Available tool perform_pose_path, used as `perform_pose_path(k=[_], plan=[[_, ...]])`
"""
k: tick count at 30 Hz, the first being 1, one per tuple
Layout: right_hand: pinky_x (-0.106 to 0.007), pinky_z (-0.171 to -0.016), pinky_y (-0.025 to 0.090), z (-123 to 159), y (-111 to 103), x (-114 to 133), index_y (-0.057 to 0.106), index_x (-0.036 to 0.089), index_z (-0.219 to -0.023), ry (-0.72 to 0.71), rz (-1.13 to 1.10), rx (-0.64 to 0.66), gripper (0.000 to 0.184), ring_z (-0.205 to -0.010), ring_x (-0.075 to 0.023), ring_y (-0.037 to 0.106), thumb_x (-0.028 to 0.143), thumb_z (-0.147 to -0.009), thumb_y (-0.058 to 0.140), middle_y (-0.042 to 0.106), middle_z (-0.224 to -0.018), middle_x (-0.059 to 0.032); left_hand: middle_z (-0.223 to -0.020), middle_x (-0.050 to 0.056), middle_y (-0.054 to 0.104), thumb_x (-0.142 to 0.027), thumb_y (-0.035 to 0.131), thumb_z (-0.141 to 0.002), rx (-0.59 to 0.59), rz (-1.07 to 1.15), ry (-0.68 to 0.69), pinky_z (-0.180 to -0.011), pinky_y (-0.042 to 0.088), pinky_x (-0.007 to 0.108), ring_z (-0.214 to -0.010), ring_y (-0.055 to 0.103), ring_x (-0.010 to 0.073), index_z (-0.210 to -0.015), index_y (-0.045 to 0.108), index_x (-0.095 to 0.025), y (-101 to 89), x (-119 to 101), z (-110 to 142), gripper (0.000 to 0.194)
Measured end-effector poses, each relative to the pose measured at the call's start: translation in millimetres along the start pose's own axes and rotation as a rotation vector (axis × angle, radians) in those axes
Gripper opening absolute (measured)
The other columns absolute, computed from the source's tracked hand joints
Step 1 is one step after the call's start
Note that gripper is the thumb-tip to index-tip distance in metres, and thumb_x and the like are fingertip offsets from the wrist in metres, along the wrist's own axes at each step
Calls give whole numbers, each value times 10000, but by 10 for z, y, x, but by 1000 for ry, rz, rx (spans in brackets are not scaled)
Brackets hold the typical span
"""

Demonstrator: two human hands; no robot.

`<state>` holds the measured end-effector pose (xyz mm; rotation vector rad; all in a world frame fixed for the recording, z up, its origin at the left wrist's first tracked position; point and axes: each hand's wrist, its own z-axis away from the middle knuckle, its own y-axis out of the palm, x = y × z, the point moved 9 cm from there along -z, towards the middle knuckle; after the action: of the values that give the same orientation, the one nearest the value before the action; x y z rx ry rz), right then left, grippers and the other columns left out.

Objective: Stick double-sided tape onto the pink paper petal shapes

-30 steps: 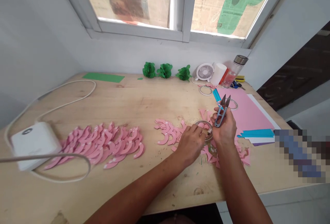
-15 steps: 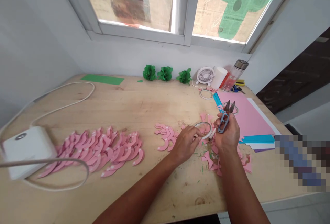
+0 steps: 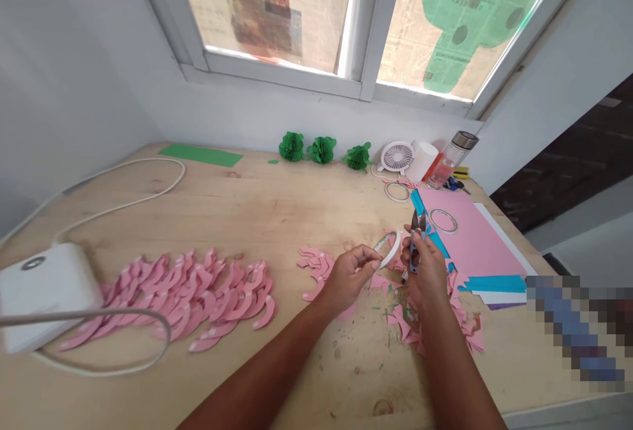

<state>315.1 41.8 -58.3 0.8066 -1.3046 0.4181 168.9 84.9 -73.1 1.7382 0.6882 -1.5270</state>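
My left hand pinches a narrow roll of white tape, held up over the table. Just to its right, my right hand grips a pair of thread snips, blades pointing away from me. Beneath both hands lie pink paper scraps and tiny green bits. Curved pink paper pieces lie beside and partly behind my left hand. A larger spread of such pieces, several with white tips, covers the table to the left.
Pink sheets with blue strips lie at right, a tape roll on top. At the back stand green paper balls, a small fan and a bottle. A white box with a cable sits left.
The snips have turned more upright, and their blades are closer together. My left hand has tilted the tape roll upward, close beside the right hand. The view has shifted slightly.
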Motion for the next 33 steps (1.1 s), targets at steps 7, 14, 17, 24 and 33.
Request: perform_pose_path(k=[7, 14, 17, 24, 33], plan=[[-164, -361, 256, -21, 47, -150, 633, 158, -825, 111, -30, 75, 300, -382, -43, 332, 364, -616, 698, 404, -460, 92, -718, 17, 575, -309, 558, -750, 53, -21, 8, -562, 387, 210, -647, 506, 117, -786, 563, -150, 80, -53, 24, 163], [-170, -400, 277, 68, 143, -96, 620, 161, -833, 87, 14, 117, 289, -420, -47, 349, 316, -611, 719, 433, -502, 81, -783, 32, 604, -266, 595, -733, 105, 126, 2, -655, 432, 252, -731, 584, 146, -881, 499, -163, 177, -98, 60, 204], [-170, -410, 272, 128, 234, -113, 621, 162, -842, 83, 62, 183, 284, -428, -46, 341, 309, -618, 714, 410, -507, 85, -748, 15, 595, -273, 619, -711, 78, 159, -6, -625, 429, 244, -691, 581, 137, -1010, 473, -173, 166, -116, 79, 347], [-184, -432, 273, 182, 293, -31, 621, 165, -851, -47, 191, 235, 263, -480, -57, 355, 310, -643, 694, 459, -615, 52, -636, -15, 551, -223, 577, -743, 95, 155, 4, -602, 418, 234, -604, 551, 113, -1237, 382, -169, 166, -138, 82, 533], [-200, -433, 277, 183, 276, -17, 617, 165, -842, -97, 199, 274, 231, -468, -60, 352, 315, -672, 662, 444, -604, 46, -614, -26, 532, -176, 565, -732, 97, 169, 9, -607, 432, 248, -590, 551, 113, -1235, 407, -159, 175, -113, 66, 527]])
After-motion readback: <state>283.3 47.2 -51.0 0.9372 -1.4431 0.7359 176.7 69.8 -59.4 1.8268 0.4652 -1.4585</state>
